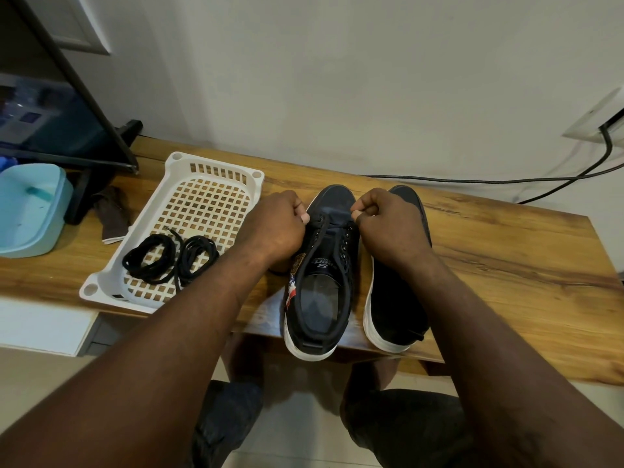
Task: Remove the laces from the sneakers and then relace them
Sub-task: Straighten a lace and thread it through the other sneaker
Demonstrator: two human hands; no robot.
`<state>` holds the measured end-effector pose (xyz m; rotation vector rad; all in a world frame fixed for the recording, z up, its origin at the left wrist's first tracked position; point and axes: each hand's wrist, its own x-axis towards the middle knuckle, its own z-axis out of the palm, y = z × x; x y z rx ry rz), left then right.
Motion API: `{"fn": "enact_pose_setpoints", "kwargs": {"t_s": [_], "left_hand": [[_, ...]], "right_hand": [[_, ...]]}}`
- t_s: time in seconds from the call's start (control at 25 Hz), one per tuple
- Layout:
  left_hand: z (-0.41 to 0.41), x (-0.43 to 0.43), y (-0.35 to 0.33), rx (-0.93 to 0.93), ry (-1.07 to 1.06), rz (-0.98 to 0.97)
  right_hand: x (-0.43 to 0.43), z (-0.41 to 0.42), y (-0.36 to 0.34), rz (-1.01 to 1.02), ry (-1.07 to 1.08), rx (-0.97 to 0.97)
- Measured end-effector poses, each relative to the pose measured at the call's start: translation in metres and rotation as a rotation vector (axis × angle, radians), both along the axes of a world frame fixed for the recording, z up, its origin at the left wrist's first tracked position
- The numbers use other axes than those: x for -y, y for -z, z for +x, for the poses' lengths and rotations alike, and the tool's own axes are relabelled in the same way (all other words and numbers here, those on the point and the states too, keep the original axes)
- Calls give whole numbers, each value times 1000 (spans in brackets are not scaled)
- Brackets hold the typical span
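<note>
The sneaker [320,265] I'm lacing lies heel toward me, toe pointing straight away. At its far eyelets, my left hand [273,228] and right hand [388,224] each pinch one end of the lace [325,228] — it crosses between them, both hands equally near.

Our left hand [277,228] and right hand [388,226] pinch a black lace [332,227] across a sneaker [336,201]; coiled laces [169,258] lie in a white basket [216,160].

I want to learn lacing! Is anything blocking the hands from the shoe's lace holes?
Nothing visible is. The left hand and right hand pinch the lace right at the front of the sneaker, and the other eyelets toward the heel lie uncovered.
</note>
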<state>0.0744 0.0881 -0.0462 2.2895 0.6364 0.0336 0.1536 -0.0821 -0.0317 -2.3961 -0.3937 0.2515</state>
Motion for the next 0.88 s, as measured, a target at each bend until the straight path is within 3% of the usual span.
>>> {"fn": "enact_pose_setpoints", "kwargs": {"t_s": [0.2,0.28,0.48,0.64,0.76,0.88], "left_hand": [[-3,3,-14,105,63,283],[-1,4,-18,124,85,297],[1,0,-40,406,33,-168],[-1,9,-50,527,98,-147],[6,3,-38,488,-82,29],[7,-4,-27,330,-223,120]], "right_hand": [[-5,-4,1,16,-16,40],[-10,-7,3,51,-39,71],[-23,-12,3,158,-153,35],[-26,-14,-4,342,-90,11],[-19,-8,-8,498,13,-30],[-10,-4,-8,571,14,-82]]}}
